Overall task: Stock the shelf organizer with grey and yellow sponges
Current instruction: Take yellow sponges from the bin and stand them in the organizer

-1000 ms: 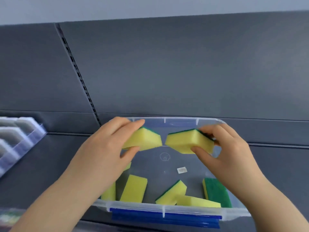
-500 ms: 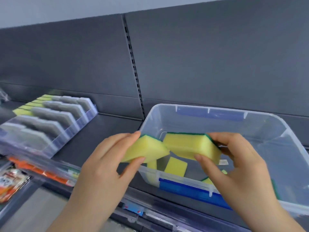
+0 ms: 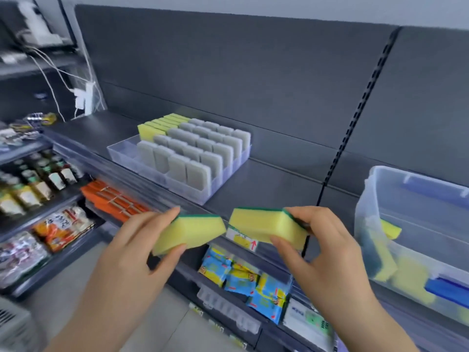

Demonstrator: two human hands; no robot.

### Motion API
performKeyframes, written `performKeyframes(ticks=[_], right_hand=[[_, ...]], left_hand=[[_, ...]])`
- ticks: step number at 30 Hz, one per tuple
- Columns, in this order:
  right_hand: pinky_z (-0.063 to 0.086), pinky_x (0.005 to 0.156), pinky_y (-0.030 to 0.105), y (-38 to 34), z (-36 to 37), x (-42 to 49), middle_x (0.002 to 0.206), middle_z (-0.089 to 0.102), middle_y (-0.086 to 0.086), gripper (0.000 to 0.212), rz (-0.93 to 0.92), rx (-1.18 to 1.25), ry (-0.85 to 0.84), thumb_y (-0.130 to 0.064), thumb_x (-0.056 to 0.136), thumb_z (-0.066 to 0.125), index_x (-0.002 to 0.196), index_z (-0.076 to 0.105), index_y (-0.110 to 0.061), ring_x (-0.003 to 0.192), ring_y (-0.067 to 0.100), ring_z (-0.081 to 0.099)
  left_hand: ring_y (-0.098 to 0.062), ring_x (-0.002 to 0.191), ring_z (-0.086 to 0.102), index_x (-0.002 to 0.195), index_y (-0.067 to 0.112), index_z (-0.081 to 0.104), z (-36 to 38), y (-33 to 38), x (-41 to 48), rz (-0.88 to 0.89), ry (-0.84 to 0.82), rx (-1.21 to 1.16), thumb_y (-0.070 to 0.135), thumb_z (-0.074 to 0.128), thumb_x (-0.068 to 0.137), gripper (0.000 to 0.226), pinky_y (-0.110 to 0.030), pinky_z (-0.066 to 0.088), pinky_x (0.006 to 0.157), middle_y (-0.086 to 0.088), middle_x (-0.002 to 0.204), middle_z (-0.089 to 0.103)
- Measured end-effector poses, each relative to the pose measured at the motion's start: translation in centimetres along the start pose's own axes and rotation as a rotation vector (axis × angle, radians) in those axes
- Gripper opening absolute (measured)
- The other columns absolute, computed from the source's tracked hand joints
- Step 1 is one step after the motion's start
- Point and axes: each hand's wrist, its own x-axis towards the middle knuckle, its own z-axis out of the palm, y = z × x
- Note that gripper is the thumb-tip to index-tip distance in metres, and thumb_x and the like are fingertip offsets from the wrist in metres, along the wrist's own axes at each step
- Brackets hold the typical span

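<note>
Attention had swung from the clear bin (image 3: 380,199) to the organizer (image 3: 187,189), now in view. The left hand (image 3: 132,252) pinched one yellow sponge (image 3: 193,231) and the right hand (image 3: 327,252) pinched a second sponge (image 3: 264,224), both lifted out and held before the shelf edge, well apart from the organizer. Slotting them in probably came next.

Clear bin (image 3: 365,207) half off the right edge (sponges (image 3: 380,260) inside hazy), left bottles (image 3: 33,181) a blur.
</note>
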Motion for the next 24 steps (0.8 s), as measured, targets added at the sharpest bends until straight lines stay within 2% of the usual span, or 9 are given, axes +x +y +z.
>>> performKeyframes(ticks=[3,8,13,16,18,22,24], right_hand=[[0.036,0.080,0.001,-1.8,2.2,1.9,0.099,0.052,-0.025,0.037,-0.006,0.016,0.001,-0.026,0.072,0.068,0.102,0.051,-0.038,0.092,-0.011,0.049],[0.034,0.081,-0.001,-3.5,7.3,6.2,0.099,0.054,-0.024,0.040,0.009,0.037,-0.022,-0.026,0.070,0.067,0.101,0.048,-0.043,0.094,-0.011,0.050],[0.036,0.081,0.002,-2.7,13.3,11.7,0.095,0.057,-0.016,0.037,0.044,0.065,-0.028,-0.025,0.072,0.076,0.101,0.054,-0.033,0.094,-0.005,0.051],[0.036,0.080,0.001,-2.4,17.1,16.2,0.096,0.055,-0.024,0.042,0.071,0.123,-0.012,-0.024,0.071,0.073,0.095,0.048,-0.047,0.095,-0.007,0.051],[0.039,0.080,0.002,-1.9,19.1,19.8,0.098,0.054,-0.027,0.041,0.079,0.160,-0.014,-0.027,0.071,0.072,0.093,0.046,-0.050,0.094,-0.005,0.053],[0.037,0.080,-0.001,-1.5,21.8,26.0,0.098,0.054,-0.027,0.039,0.081,0.155,-0.043,-0.025,0.072,0.074,0.099,0.051,-0.040,0.096,-0.007,0.052],[0.036,0.081,-0.002,-1.5,23.4,28.6,0.099,0.053,-0.028,0.041,0.071,0.141,-0.115,-0.024,0.072,0.075,0.105,0.054,-0.036,0.096,-0.007,0.052]], left_hand=[[0.004,0.098,0.044,0.119,0.015,0.062,-1.5,-2.7,0.3,-0.004,-0.004,0.001,0.027,0.074,0.076,0.045,0.000,0.028,0.087,0.005,0.108,0.056],[-0.008,0.101,0.052,0.120,0.016,0.062,-2.2,-8.2,2.1,0.000,0.037,0.031,0.024,0.069,0.076,0.045,-0.010,0.034,0.092,0.003,0.110,0.059],[-0.008,0.099,0.052,0.120,0.017,0.061,-1.9,-14.4,6.5,0.031,-0.029,0.085,0.025,0.066,0.073,0.048,-0.019,0.041,0.089,0.004,0.109,0.058],[-0.008,0.099,0.052,0.119,0.017,0.062,-2.1,-18.4,11.5,0.039,-0.032,0.134,0.024,0.067,0.073,0.047,-0.012,0.036,0.090,0.004,0.110,0.058],[-0.010,0.099,0.053,0.120,0.017,0.061,-2.4,-20.7,15.3,0.028,-0.019,0.163,0.025,0.067,0.073,0.047,-0.009,0.033,0.093,0.003,0.110,0.058],[-0.006,0.096,0.050,0.118,0.012,0.062,-3.2,-24.0,20.9,0.051,0.033,0.194,0.022,0.068,0.072,0.048,-0.002,0.028,0.092,0.003,0.106,0.058],[0.000,0.094,0.046,0.118,0.009,0.062,-3.1,-25.8,23.1,0.044,0.043,0.182,0.020,0.068,0.071,0.048,0.002,0.027,0.090,0.005,0.105,0.055]])
